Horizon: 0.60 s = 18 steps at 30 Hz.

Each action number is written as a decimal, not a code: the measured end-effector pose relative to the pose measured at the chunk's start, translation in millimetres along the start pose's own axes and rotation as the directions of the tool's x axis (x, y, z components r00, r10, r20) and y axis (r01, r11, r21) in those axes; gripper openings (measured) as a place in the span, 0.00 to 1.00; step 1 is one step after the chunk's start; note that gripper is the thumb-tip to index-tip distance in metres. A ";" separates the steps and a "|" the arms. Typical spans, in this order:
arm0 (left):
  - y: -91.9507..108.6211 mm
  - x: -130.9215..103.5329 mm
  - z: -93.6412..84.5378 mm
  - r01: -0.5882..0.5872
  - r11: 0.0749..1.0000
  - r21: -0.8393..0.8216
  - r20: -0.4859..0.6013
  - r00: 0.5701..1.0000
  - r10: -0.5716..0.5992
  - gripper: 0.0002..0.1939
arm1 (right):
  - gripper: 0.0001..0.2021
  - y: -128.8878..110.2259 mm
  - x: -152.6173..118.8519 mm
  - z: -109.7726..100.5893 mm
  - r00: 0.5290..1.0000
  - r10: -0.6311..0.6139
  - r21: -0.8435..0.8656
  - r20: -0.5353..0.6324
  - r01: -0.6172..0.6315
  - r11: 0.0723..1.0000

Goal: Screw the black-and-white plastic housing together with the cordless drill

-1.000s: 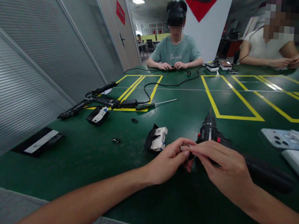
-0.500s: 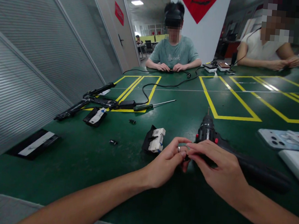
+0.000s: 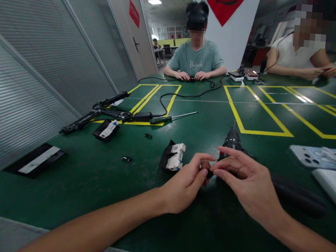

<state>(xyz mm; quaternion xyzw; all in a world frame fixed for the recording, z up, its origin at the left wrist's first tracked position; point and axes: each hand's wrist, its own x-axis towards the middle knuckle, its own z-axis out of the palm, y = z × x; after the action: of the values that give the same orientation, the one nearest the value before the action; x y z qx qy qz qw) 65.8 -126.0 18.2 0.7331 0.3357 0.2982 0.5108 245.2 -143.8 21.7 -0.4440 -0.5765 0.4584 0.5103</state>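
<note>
My left hand (image 3: 189,182) is closed in a pinch around a small black part (image 3: 210,174), mostly covered by the fingers. Against the same part, my right hand (image 3: 244,177) brings thumb and fingertips together, its index finger raised. Just left of my left hand stands a white-and-black block-shaped component (image 3: 174,156). A black power drill (image 3: 232,141) lies behind and under my right hand, bit pointing away. Two small black pieces, one nearer (image 3: 126,159) and one farther (image 3: 148,135), rest on the green table (image 3: 97,198).
A green-handled screwdriver (image 3: 161,120), a black-and-white module (image 3: 106,130) and a black jointed frame with a cable (image 3: 113,113) lie to the left. A black panel (image 3: 35,161) is near the left edge. A phone (image 3: 309,156) sits at right. Two people sit across the table.
My right hand's index finger has lifted and its fingers have spread a little over the small black part. My left hand stays nearly in place.
</note>
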 end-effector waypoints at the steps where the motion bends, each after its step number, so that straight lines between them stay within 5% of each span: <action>1: -0.2 0.0 0.0 -0.004 1.000 0.022 0.007 1.000 0.004 0.15 | 0.21 0.2 -0.2 -0.2 1.000 0.013 0.010 0.002 -0.013 1.000; 18: -1.9 -2.1 -2.7 -0.140 0.979 0.146 -0.003 0.990 0.142 0.17 | 0.32 -5.4 -0.2 3.6 0.997 0.007 0.198 -0.075 0.008 0.980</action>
<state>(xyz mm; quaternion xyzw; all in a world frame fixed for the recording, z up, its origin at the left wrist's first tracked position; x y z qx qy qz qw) 62.1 -125.8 17.0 0.7883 0.3071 0.3134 0.4314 241.4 -145.2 26.7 -0.4078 -0.5086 0.4964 0.5732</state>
